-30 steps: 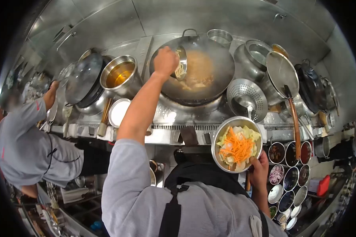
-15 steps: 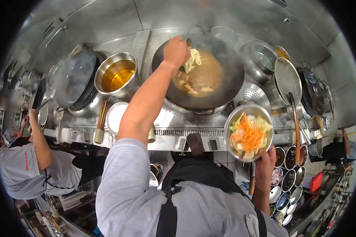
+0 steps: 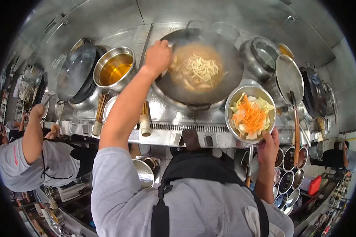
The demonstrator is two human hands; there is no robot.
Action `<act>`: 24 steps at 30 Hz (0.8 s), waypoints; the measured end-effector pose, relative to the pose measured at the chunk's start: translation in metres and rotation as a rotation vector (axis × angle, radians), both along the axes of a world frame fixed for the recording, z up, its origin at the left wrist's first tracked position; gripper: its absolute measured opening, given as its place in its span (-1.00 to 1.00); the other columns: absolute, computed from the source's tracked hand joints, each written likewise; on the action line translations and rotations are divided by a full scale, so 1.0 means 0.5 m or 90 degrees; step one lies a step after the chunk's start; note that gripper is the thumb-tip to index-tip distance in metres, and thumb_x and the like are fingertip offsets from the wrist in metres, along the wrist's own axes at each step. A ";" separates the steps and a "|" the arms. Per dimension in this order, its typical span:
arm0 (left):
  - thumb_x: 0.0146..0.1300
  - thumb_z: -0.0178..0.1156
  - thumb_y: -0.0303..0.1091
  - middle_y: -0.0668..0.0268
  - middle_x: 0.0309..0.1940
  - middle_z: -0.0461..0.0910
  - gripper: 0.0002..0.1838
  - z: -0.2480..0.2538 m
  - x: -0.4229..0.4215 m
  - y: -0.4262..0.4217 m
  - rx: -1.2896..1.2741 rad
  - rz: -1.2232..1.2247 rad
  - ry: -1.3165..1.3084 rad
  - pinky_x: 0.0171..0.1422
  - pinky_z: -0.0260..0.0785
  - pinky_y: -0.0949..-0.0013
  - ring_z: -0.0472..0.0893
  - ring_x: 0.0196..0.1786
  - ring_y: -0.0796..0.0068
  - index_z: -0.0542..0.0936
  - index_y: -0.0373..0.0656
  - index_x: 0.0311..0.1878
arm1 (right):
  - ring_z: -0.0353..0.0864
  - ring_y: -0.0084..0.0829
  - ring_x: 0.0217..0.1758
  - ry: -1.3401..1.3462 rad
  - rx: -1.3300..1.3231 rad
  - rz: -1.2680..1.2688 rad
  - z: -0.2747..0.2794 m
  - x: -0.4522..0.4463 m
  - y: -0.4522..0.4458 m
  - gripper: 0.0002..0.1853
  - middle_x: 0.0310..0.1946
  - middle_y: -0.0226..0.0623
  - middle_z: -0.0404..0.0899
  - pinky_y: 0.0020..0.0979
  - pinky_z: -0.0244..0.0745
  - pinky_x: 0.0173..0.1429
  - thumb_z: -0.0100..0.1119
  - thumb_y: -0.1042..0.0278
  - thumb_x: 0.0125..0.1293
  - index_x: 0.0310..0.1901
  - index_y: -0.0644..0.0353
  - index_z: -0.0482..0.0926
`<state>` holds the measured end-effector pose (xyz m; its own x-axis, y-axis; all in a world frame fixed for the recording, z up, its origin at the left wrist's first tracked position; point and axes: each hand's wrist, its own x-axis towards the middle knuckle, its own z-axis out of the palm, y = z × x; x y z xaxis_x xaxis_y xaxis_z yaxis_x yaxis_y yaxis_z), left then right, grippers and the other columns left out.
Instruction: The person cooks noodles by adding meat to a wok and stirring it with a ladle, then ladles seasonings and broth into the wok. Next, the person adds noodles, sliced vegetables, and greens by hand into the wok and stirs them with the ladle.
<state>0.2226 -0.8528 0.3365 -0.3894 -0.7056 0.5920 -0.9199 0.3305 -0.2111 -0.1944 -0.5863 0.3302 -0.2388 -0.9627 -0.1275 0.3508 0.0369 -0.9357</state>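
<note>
My left hand (image 3: 159,57) is closed on a thin-edged metal vessel at the wok's left rim, seen edge-on and mostly hidden by the hand; it looks like a bowl. A heap of pale noodles (image 3: 201,68) lies in brown broth (image 3: 216,53) inside the steaming wok (image 3: 233,75). My right hand (image 3: 269,144) grips the near right rim of a metal bowl (image 3: 228,112). Shredded carrot (image 3: 250,116) and cut cabbage (image 3: 267,106) fill that bowl, with some pale pieces among them. Below the bowl a wood-ended handle (image 3: 249,170) sticks out; its head is hidden.
Left of the wok stands a pot (image 3: 100,67) of amber liquid, with bamboo brushes (image 3: 145,122) nearby. To the right are a lidded pot (image 3: 249,59) and a fine-mesh strainer (image 3: 289,75). Several ingredient containers (image 3: 288,179) sit lower right. A co-worker (image 3: 47,158) stands at left.
The noodles have dropped from the vessel in my left hand into the broth. That hand has moved left to the wok's rim. The vegetable bowl has shifted slightly up, toward the wok.
</note>
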 end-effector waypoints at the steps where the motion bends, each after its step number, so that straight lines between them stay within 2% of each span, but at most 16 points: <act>1: 0.12 0.27 -0.31 0.30 -0.27 0.55 -0.86 -0.001 -0.003 -0.009 -0.039 -0.017 0.040 -0.16 0.55 0.17 0.57 -0.14 0.21 0.63 -0.13 -0.48 | 0.66 -0.58 -0.19 0.019 0.024 -0.068 0.010 0.010 -0.010 -0.82 -0.11 -0.35 0.64 -0.48 0.65 -0.13 0.08 0.55 0.38 -0.01 0.19 0.46; 3: 0.11 0.26 -0.34 0.30 -0.28 0.54 -0.89 0.014 -0.026 0.049 -0.087 -0.058 0.113 -0.17 0.54 0.18 0.57 -0.15 0.21 0.62 -0.13 -0.48 | 0.64 -0.60 -0.22 0.032 0.020 -0.072 0.035 0.016 -0.019 -0.83 -0.12 -0.36 0.63 -0.50 0.63 -0.16 0.08 0.54 0.39 -0.02 0.18 0.47; 4: 0.11 0.26 -0.35 0.30 -0.28 0.54 -0.89 0.010 -0.019 0.041 -0.078 -0.043 0.079 -0.18 0.54 0.18 0.57 -0.15 0.22 0.61 -0.13 -0.48 | 0.63 -0.62 -0.24 0.035 0.023 -0.077 0.035 0.021 -0.027 -0.83 -0.13 -0.37 0.63 -0.50 0.63 -0.17 0.08 0.54 0.39 -0.02 0.17 0.48; 6: 0.09 0.26 -0.37 0.30 -0.29 0.54 -0.91 -0.009 -0.012 0.043 -0.052 -0.001 0.029 -0.19 0.53 0.18 0.57 -0.15 0.23 0.60 -0.12 -0.48 | 0.62 -0.61 -0.39 0.034 0.019 -0.050 0.018 0.011 -0.050 -0.85 -0.20 -0.35 0.65 -0.49 0.62 -0.34 0.10 0.51 0.41 -0.02 0.17 0.49; 8: 0.08 0.28 -0.37 0.30 -0.30 0.54 -0.91 0.005 -0.017 0.030 -0.113 -0.023 0.065 -0.16 0.52 0.18 0.57 -0.16 0.23 0.59 -0.12 -0.48 | 0.67 -0.58 -0.39 0.067 0.020 -0.082 0.047 0.037 -0.067 -0.88 -0.24 -0.32 0.66 -0.48 0.65 -0.42 0.13 0.48 0.40 -0.07 0.18 0.48; 9: 0.08 0.28 -0.37 0.29 -0.31 0.54 -0.91 0.008 -0.016 0.040 -0.110 -0.027 0.061 -0.15 0.51 0.17 0.57 -0.17 0.23 0.59 -0.12 -0.48 | 0.71 -0.55 -0.33 0.072 -0.001 -0.056 0.035 0.026 -0.072 -0.90 -0.23 -0.29 0.66 -0.48 0.69 -0.41 0.16 0.46 0.40 -0.11 0.17 0.47; 11: 0.08 0.29 -0.38 0.28 -0.32 0.53 -0.91 -0.024 0.006 0.057 -0.043 -0.003 0.018 -0.11 0.49 0.17 0.56 -0.20 0.19 0.60 -0.13 -0.47 | 0.71 -0.54 -0.33 0.058 -0.006 -0.027 0.019 0.017 -0.093 -0.91 -0.23 -0.29 0.66 -0.48 0.69 -0.42 0.15 0.45 0.41 -0.12 0.16 0.47; 13: 0.07 0.31 -0.35 0.28 -0.32 0.52 -0.90 -0.007 0.005 0.081 -0.070 -0.011 0.102 -0.14 0.49 0.16 0.56 -0.18 0.19 0.61 -0.11 -0.48 | 0.68 -0.56 -0.37 0.106 -0.036 0.008 0.034 0.010 -0.149 -0.91 -0.25 -0.28 0.65 -0.48 0.66 -0.45 0.16 0.45 0.41 -0.12 0.19 0.47; 15: 0.04 0.33 -0.38 0.25 -0.30 0.54 -0.91 0.013 0.007 0.114 -0.097 -0.016 0.187 -0.14 0.49 0.12 0.56 -0.17 0.13 0.61 -0.15 -0.47 | 0.64 -0.58 -0.41 0.267 -0.088 0.019 0.068 0.025 -0.218 -0.91 -0.26 -0.31 0.65 -0.52 0.60 -0.45 0.17 0.43 0.41 -0.14 0.23 0.49; 17: 0.05 0.32 -0.40 0.21 -0.28 0.56 -0.90 0.019 0.017 0.150 -0.131 0.028 0.292 -0.11 0.47 0.08 0.56 -0.16 0.08 0.60 -0.18 -0.47 | 0.64 -0.48 -0.37 0.368 -0.135 0.052 0.113 0.068 -0.305 -0.85 -0.30 -0.29 0.62 -0.49 0.58 -0.42 0.21 0.38 0.40 -0.16 0.29 0.52; 18: 0.06 0.32 -0.41 0.19 -0.26 0.57 -0.90 0.018 0.024 0.168 -0.148 0.047 0.346 -0.10 0.47 0.07 0.56 -0.15 0.05 0.60 -0.20 -0.47 | 0.67 -0.36 -0.30 0.547 -0.196 0.043 0.116 0.090 -0.359 -0.83 -0.28 -0.23 0.62 -0.39 0.60 -0.35 0.20 0.36 0.39 -0.14 0.30 0.53; 19: 0.08 0.27 -0.46 0.14 -0.26 0.57 -0.88 0.011 0.035 0.184 -0.135 0.092 0.388 -0.04 0.44 0.12 0.55 -0.16 0.09 0.55 -0.31 -0.46 | 0.70 -0.24 -0.23 0.728 -0.259 0.035 0.116 0.114 -0.417 -0.81 -0.27 -0.17 0.63 -0.29 0.63 -0.28 0.19 0.35 0.37 -0.13 0.31 0.54; 21: 0.12 0.22 -0.49 0.13 -0.29 0.53 -0.87 -0.007 0.053 0.219 -0.112 0.101 0.626 -0.02 0.41 0.17 0.54 -0.17 0.14 0.51 -0.36 -0.44 | 0.68 0.00 -0.09 1.028 -0.491 0.029 0.092 0.180 -0.528 -0.82 -0.21 -0.05 0.61 -0.05 0.62 -0.11 0.09 0.36 0.36 -0.10 0.25 0.56; 22: 0.13 0.20 -0.50 0.12 -0.30 0.51 -0.87 -0.018 0.059 0.242 -0.095 0.107 0.743 0.00 0.40 0.20 0.53 -0.18 0.17 0.50 -0.39 -0.44 | 0.68 0.05 -0.08 1.116 -0.466 0.107 0.076 0.213 -0.578 -0.82 -0.16 -0.03 0.60 0.00 0.61 -0.06 0.05 0.37 0.35 -0.10 0.21 0.57; 23: 0.17 0.19 -0.48 0.15 -0.29 0.52 -0.84 -0.030 0.063 0.269 -0.095 0.108 0.786 0.00 0.38 0.24 0.52 -0.17 0.26 0.49 -0.39 -0.45 | 0.67 0.09 -0.08 1.201 -0.438 0.191 0.063 0.241 -0.604 -0.81 -0.12 -0.02 0.60 0.04 0.59 -0.02 0.00 0.38 0.35 -0.10 0.16 0.58; 24: 0.20 0.18 -0.47 0.18 -0.27 0.53 -0.81 -0.040 0.068 0.296 -0.098 0.110 0.828 0.00 0.36 0.29 0.51 -0.16 0.34 0.48 -0.39 -0.47 | 0.68 0.08 -0.10 1.214 -0.412 0.194 0.066 0.272 -0.597 -0.82 -0.14 -0.03 0.60 0.03 0.60 -0.03 -0.01 0.38 0.36 -0.10 0.15 0.58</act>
